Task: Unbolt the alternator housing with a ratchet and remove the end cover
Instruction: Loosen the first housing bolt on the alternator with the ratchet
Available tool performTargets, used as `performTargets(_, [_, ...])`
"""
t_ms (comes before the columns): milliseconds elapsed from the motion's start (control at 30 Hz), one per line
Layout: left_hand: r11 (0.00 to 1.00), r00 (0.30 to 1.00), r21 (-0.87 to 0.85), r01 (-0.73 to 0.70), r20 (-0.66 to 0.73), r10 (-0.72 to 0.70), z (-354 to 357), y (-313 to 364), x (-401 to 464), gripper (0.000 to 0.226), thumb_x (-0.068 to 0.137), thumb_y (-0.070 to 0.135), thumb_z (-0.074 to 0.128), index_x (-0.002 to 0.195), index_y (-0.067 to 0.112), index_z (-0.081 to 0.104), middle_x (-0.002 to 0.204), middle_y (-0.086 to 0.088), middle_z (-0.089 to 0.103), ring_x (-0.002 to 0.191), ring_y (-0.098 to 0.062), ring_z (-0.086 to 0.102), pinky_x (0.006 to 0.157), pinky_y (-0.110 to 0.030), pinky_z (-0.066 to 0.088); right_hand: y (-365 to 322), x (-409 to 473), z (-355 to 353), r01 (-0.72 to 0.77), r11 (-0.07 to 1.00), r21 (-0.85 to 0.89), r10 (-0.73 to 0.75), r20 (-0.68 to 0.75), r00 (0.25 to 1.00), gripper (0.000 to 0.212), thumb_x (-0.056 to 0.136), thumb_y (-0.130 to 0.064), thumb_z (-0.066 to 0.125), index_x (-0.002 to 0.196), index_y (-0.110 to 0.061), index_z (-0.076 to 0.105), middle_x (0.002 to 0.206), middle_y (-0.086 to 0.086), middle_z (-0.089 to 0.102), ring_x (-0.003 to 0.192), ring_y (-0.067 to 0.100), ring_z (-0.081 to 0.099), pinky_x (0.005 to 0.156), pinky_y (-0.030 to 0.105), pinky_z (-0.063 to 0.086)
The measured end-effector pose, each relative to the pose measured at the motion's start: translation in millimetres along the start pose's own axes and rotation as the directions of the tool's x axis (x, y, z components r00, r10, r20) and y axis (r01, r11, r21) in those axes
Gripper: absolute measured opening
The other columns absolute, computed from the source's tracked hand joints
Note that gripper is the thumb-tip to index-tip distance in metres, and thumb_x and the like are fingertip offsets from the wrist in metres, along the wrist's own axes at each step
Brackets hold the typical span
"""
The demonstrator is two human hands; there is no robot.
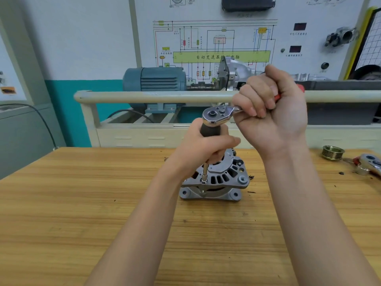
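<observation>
alternator [214,182]: grey, upright on table; ratchet [218,115]: chrome head above, extension on housing bolt

Wooden table [82,203]: alternator [214,182], pulley [332,152]

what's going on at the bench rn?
A person is unbolting an alternator that stands on the wooden table. The right hand grips the ratchet handle; the left hand holds the dark grip of the extension under the ratchet head, with the socket down on a bolt at the housing's edge. The end cover is still on. A pulley and a second ratchet lie to the right.
</observation>
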State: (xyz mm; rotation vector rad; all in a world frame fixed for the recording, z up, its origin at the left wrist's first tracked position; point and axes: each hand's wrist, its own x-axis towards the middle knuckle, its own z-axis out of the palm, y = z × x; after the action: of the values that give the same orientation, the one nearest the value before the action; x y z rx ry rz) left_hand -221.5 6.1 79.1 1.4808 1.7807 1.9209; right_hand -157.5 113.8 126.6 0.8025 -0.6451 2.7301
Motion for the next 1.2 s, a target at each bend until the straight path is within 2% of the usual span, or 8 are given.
performTargets(233, [0.998,0.804,-0.051,-0.032,-0.595,-0.004,24,-6,7,0.039,0.074,-0.008,0.058,0.05,0.014,0.035,0.048,0.0,0.027,0.047,-0.015,0.022,0.046,-0.024,0.02,28,-12,15,0.385,0.903,-0.189,-0.419,-0.2,0.886,0.045,0.097,-0.011,0.037,0.053,-0.017,0.027,0.04,-0.004,0.021,0.037,0.011,0.015,0.037,0.023,0.023])
performTargets(433, [0.999,0.974,-0.045,-0.022,-0.224,0.011,3,-2,3,0.037,0.067,0.004,0.058,0.039,0.02,0.04,0.038,0.005,0.034,0.035,-0.012,0.026,0.042,-0.019,0.024,15,-5,9,0.241,0.962,-0.132,-0.256,-0.111,0.96,0.045,0.094,-0.012,0.036,0.051,-0.016,0.028,0.039,-0.004,0.022,0.035,0.01,0.016,0.037,0.022,0.021])
performTargets(600, [0.999,0.999,-0.012,0.03,0.035,-0.029,-2,3,-1,0.041,0.073,0.006,0.06,0.039,0.021,0.042,0.038,0.005,0.033,0.035,-0.013,0.026,0.042,-0.019,0.024,0,-2,3,0.023,1.0,-0.009,-0.024,-0.049,0.999,0.048,0.09,-0.014,0.038,0.042,-0.014,0.031,0.037,-0.004,0.024,0.037,0.009,0.012,0.037,0.02,0.02])
performTargets(767, [0.997,0.889,-0.076,0.024,-0.454,-0.056,15,-3,6,0.035,0.065,0.006,0.057,0.042,0.021,0.035,0.042,0.003,0.028,0.039,-0.013,0.021,0.043,-0.019,0.02,16,-7,11,0.289,0.951,-0.105,-0.304,-0.181,0.935,0.047,0.096,-0.012,0.037,0.049,-0.017,0.029,0.039,-0.005,0.022,0.034,0.009,0.017,0.036,0.022,0.023])
performTargets(900, [0.995,0.775,-0.099,-0.025,-0.631,-0.044,20,-7,10,0.053,0.075,-0.007,0.061,0.043,0.024,0.032,0.045,0.003,0.027,0.047,-0.015,0.021,0.047,-0.026,0.019,37,-15,19,0.407,0.886,-0.22,-0.446,-0.174,0.878,0.047,0.098,-0.012,0.037,0.053,-0.017,0.026,0.041,-0.003,0.022,0.037,0.011,0.017,0.039,0.022,0.024])
performTargets(1000, [0.996,0.867,-0.083,-0.015,-0.498,-0.028,11,-6,8,0.042,0.067,0.001,0.06,0.04,0.022,0.036,0.041,0.005,0.028,0.039,-0.012,0.021,0.043,-0.018,0.02,32,-12,18,0.385,0.901,-0.197,-0.417,-0.153,0.896,0.045,0.097,-0.012,0.036,0.053,-0.017,0.026,0.04,-0.003,0.021,0.037,0.011,0.016,0.039,0.022,0.022])
performTargets(1100, [0.998,0.987,-0.061,-0.003,-0.158,-0.007,0,-1,2,0.038,0.068,0.005,0.059,0.038,0.023,0.043,0.038,0.005,0.034,0.035,-0.012,0.026,0.041,-0.018,0.024,15,-6,10,0.226,0.967,-0.12,-0.238,-0.098,0.966,0.046,0.094,-0.012,0.037,0.049,-0.016,0.029,0.038,-0.004,0.023,0.035,0.01,0.015,0.037,0.022,0.022])
performTargets(1200, [1.0,0.999,0.012,0.029,0.046,-0.03,-2,4,-2,0.041,0.073,0.006,0.061,0.04,0.022,0.045,0.038,0.005,0.037,0.035,-0.014,0.028,0.042,-0.022,0.025,4,-2,2,0.021,0.999,0.043,-0.019,-0.035,0.999,0.045,0.089,-0.013,0.039,0.045,-0.014,0.03,0.037,-0.003,0.025,0.038,0.009,0.01,0.038,0.02,0.018])
